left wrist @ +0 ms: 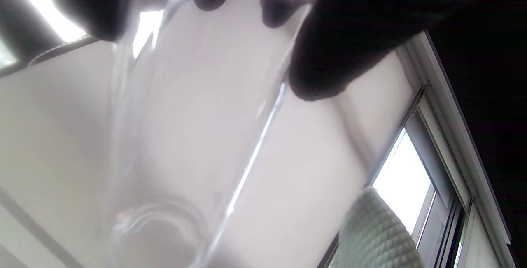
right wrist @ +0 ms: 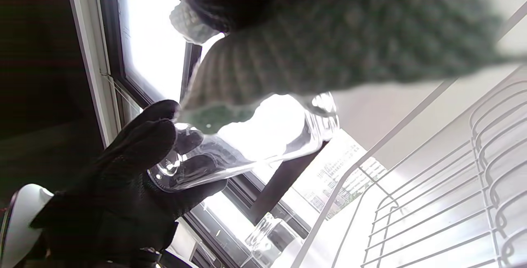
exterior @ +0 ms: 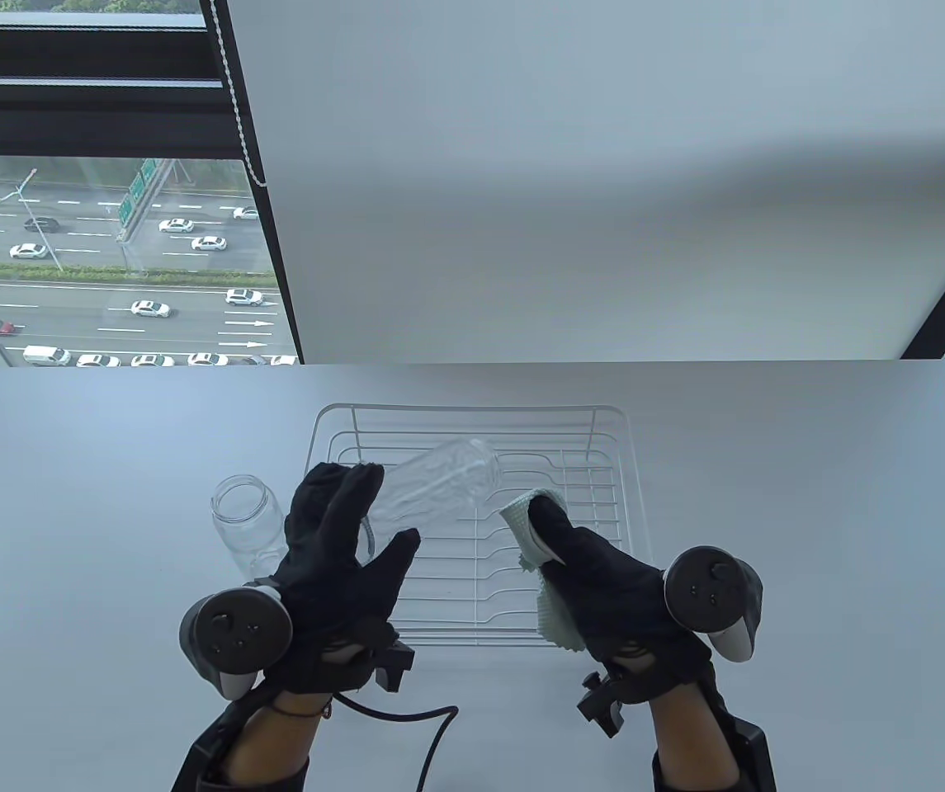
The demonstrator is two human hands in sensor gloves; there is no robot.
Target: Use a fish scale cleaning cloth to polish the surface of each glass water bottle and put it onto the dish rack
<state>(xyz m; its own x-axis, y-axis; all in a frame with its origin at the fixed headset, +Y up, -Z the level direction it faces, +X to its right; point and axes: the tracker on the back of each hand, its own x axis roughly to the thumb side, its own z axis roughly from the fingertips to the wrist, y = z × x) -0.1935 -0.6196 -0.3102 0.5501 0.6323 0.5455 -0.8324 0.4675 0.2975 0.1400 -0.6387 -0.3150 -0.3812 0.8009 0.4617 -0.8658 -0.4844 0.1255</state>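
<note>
Above rack (exterior: 472,594): left hand (exterior: 340,569) grips bottle (exterior: 439,487); right hand (exterior: 612,594) fingers pinch cloth (exterior: 522,520).

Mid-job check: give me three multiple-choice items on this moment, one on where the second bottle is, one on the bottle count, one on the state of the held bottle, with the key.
1. Where does the bottle that no hand touches stand?
A. on the table, left of the dish rack
B. inside the dish rack
C. on the window sill

2. How many glass bottles show?
A. one
B. two
C. four

3. How is the held bottle placed?
A. upright on the table
B. lying flat in the rack
C. tilted in the air above the rack

Key:
1 A: the free bottle stands on the table beside the dish rack.
2 B: only that one and the held bottle show.
3 C: the left hand grips its base, its mouth pointing away; the right hand holds the cloth near it.
</note>
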